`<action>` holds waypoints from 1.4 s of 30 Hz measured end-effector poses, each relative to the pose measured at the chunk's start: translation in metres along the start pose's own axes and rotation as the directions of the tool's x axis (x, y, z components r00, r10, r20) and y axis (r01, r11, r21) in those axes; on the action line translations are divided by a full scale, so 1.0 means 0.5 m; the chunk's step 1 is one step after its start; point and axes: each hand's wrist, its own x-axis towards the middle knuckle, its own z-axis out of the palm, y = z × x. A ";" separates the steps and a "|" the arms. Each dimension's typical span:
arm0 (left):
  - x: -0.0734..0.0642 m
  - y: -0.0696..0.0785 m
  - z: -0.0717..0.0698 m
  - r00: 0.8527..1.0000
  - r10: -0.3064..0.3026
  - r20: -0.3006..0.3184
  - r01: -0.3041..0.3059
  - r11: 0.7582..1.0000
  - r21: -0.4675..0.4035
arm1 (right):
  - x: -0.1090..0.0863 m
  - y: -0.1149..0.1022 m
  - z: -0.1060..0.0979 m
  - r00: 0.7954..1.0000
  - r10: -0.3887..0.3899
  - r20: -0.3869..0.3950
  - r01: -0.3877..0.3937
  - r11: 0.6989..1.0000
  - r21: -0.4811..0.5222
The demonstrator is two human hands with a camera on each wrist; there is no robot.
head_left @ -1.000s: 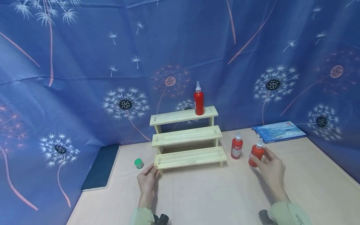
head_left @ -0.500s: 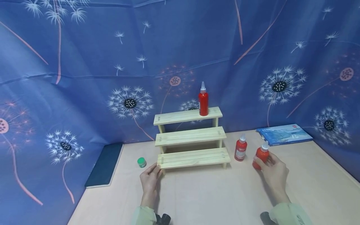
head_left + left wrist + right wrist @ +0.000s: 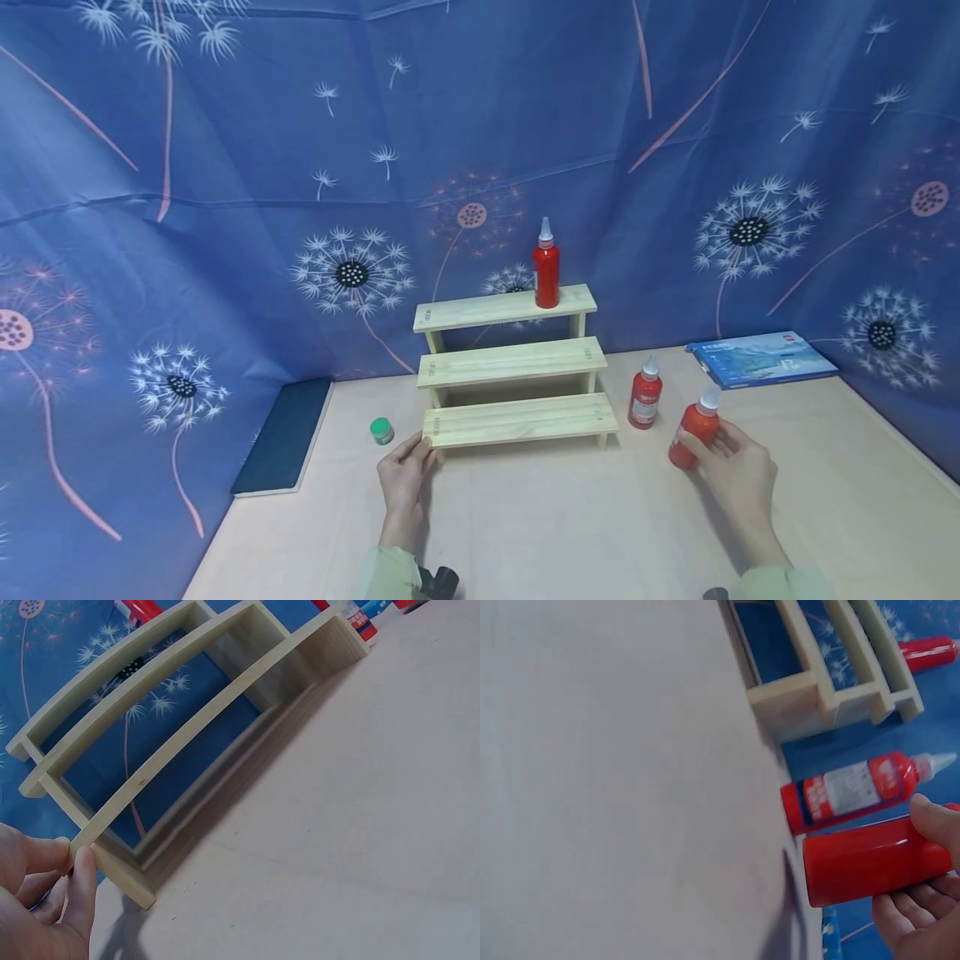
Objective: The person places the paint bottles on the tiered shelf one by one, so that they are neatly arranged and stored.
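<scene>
My left hand [image 3: 402, 482] pinches the front left corner of a three-tier wooden step shelf [image 3: 517, 421]. In the left wrist view, the thumb and fingers [image 3: 79, 889] grip the end of the lowest board. My right hand [image 3: 738, 475] holds a red squeeze bottle [image 3: 697, 433] with a white pointed cap, slightly tilted. The right wrist view shows the thumb on one side of this held bottle [image 3: 877, 859] and fingers on the other; its base seems just off the table. A second red bottle [image 3: 645, 398] stands upright between it and the shelf. Another red bottle [image 3: 547, 275] stands on the top tier.
A small green-lidded jar [image 3: 382, 431] sits left of the shelf. Farther left lies a dark notebook [image 3: 277, 437] against the curtain. At the back right is a flat blue box [image 3: 765, 360]. A blue dandelion-print curtain [image 3: 480, 125] surrounds the pale table [image 3: 555, 525].
The right hand has brought its red bottle a little nearer to me and tilted it. The left hand stays on the shelf corner. The head view has shifted slightly left.
</scene>
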 end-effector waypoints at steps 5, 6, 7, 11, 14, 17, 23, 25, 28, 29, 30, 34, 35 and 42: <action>-0.002 0.003 0.002 1.000 0.003 -0.004 -0.003 1.000 0.003 | -0.019 -0.025 0.001 0.999 -0.017 0.031 0.017 1.000 0.022; -0.002 0.003 0.001 1.000 0.004 -0.002 -0.004 1.000 0.001 | -0.023 -0.030 0.002 0.999 -0.031 0.036 0.030 0.999 0.025; -0.002 0.003 0.001 1.000 0.003 -0.001 -0.003 1.000 -0.001 | -0.026 -0.036 0.002 0.998 -0.043 0.042 0.042 0.999 0.031; -0.003 0.003 -0.001 1.000 0.009 0.008 -0.009 1.000 -0.014 | -0.041 -0.057 0.004 0.994 -0.092 0.060 0.090 0.995 0.044; -0.004 0.003 -0.002 1.000 0.015 0.010 -0.015 1.000 -0.026 | -0.054 -0.075 0.008 0.990 -0.127 0.060 0.124 0.990 0.060; -0.003 0.003 -0.004 1.000 0.018 0.008 -0.018 0.999 -0.029 | -0.066 -0.092 0.014 0.984 -0.168 0.055 0.164 0.984 0.074; 0.000 0.000 -0.005 1.000 0.015 0.011 -0.015 0.999 -0.039 | -0.077 -0.117 0.032 0.971 -0.236 0.041 0.231 0.967 0.108; -0.001 0.000 -0.004 1.000 0.016 0.011 -0.015 0.999 -0.042 | -0.079 -0.127 0.038 0.967 -0.251 0.044 0.245 0.963 0.116; -0.004 -0.001 -0.002 1.000 0.019 0.013 -0.019 0.999 -0.030 | -0.085 -0.144 0.044 0.957 -0.283 0.058 0.274 0.952 0.135; -0.005 -0.001 -0.001 1.000 0.023 0.013 -0.022 1.000 -0.022 | -0.086 -0.148 0.048 0.955 -0.289 0.059 0.278 0.949 0.150; -0.006 -0.001 0.000 1.000 0.026 0.013 -0.026 1.000 -0.015 | -0.086 -0.153 0.052 0.953 -0.296 0.062 0.284 0.946 0.159; -0.008 -0.001 0.002 0.999 0.038 0.010 -0.038 0.999 0.006 | -0.088 -0.169 0.069 0.951 -0.295 0.088 0.277 0.945 0.172; -0.008 0.000 0.002 0.999 0.038 0.008 -0.038 0.999 0.010 | -0.088 -0.173 0.073 0.951 -0.294 0.096 0.276 0.947 0.164; -0.010 0.001 0.001 0.999 0.037 0.010 -0.037 0.999 0.007 | -0.085 -0.202 0.102 0.939 -0.323 0.122 0.299 0.937 0.178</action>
